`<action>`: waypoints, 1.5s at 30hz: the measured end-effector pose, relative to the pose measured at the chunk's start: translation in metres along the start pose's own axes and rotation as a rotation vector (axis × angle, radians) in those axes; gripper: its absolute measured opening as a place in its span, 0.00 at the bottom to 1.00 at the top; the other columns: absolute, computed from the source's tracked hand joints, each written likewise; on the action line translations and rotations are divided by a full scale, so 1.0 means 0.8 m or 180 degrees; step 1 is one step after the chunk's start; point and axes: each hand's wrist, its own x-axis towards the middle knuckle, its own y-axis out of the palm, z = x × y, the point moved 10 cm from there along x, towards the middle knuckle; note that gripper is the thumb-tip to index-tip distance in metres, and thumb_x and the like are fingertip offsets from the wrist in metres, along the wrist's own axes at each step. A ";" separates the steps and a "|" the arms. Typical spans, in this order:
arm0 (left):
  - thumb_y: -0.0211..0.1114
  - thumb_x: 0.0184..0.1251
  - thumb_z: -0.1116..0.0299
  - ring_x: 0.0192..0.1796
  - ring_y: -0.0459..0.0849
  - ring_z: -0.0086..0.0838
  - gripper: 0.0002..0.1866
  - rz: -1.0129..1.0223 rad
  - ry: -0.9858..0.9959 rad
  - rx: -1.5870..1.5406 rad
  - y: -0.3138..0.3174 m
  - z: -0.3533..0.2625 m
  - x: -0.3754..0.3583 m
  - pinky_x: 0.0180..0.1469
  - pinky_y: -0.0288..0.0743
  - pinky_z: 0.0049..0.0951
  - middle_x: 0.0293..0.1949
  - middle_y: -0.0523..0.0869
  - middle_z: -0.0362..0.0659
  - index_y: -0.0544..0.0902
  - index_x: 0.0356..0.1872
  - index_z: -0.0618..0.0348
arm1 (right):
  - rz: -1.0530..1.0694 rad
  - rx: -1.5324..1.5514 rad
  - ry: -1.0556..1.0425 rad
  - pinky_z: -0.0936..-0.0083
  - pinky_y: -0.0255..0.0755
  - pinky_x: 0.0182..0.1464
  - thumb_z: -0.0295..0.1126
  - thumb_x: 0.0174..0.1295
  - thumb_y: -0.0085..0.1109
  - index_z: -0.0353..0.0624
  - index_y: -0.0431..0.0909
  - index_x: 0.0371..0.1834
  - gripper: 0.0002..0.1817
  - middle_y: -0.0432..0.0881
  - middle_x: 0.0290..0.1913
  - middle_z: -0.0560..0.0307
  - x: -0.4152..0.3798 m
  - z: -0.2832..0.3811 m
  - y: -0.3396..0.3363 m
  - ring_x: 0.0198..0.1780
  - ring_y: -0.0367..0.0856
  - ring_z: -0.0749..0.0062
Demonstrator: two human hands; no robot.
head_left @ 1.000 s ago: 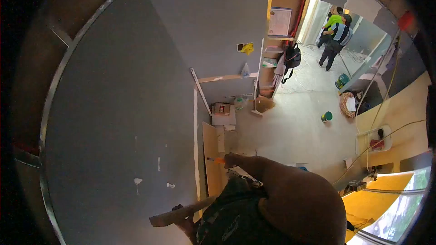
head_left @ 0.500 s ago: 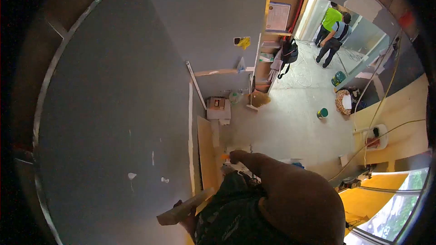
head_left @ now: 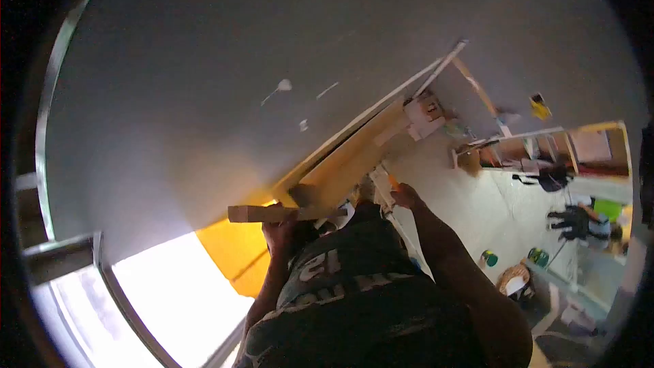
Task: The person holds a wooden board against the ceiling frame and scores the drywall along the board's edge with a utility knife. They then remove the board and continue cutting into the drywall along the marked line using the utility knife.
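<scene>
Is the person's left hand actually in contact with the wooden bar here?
Touching. The head view shows the left hand gripping the wooden bar, part of it showing past the bar's upper edge, the rest below.

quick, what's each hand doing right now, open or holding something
Left hand: closed, holding a wooden piece.
Right hand: closed, holding an orange object, exact kind unclear.

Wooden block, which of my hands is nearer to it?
Left. Your left hand grips the wooden block; your right hand is apart from it, off to the right, holding something orange.
</scene>
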 end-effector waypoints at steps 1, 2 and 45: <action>0.82 0.57 0.63 0.52 0.85 0.36 0.29 -0.0112 -0.0089 0.0003 -0.009 0.007 -0.008 0.58 0.79 0.39 0.52 0.88 0.50 0.81 0.55 0.68 | -0.0017 -0.0023 0.0016 0.53 0.81 0.49 0.50 0.69 0.62 0.39 0.81 0.57 0.25 0.87 0.39 0.42 0.003 0.007 -0.004 0.44 0.87 0.50; 0.81 0.58 0.63 0.52 0.85 0.36 0.28 -0.0261 -0.0022 -0.0152 -0.018 0.013 -0.005 0.59 0.79 0.38 0.52 0.88 0.50 0.82 0.55 0.68 | 0.0079 -0.0087 -0.0004 0.53 0.81 0.49 0.50 0.69 0.62 0.39 0.81 0.57 0.25 0.87 0.39 0.42 0.009 0.023 -0.008 0.44 0.87 0.50; 0.87 0.47 0.61 0.45 0.88 0.30 0.33 -0.2874 0.0696 -0.2452 -0.320 -0.066 -0.223 0.51 0.83 0.33 0.42 0.88 0.46 0.79 0.51 0.65 | 0.2601 -0.0127 -0.3206 0.77 0.75 0.32 0.39 0.66 0.74 0.43 0.75 0.40 0.16 0.82 0.34 0.60 -0.311 0.656 0.139 0.29 0.80 0.81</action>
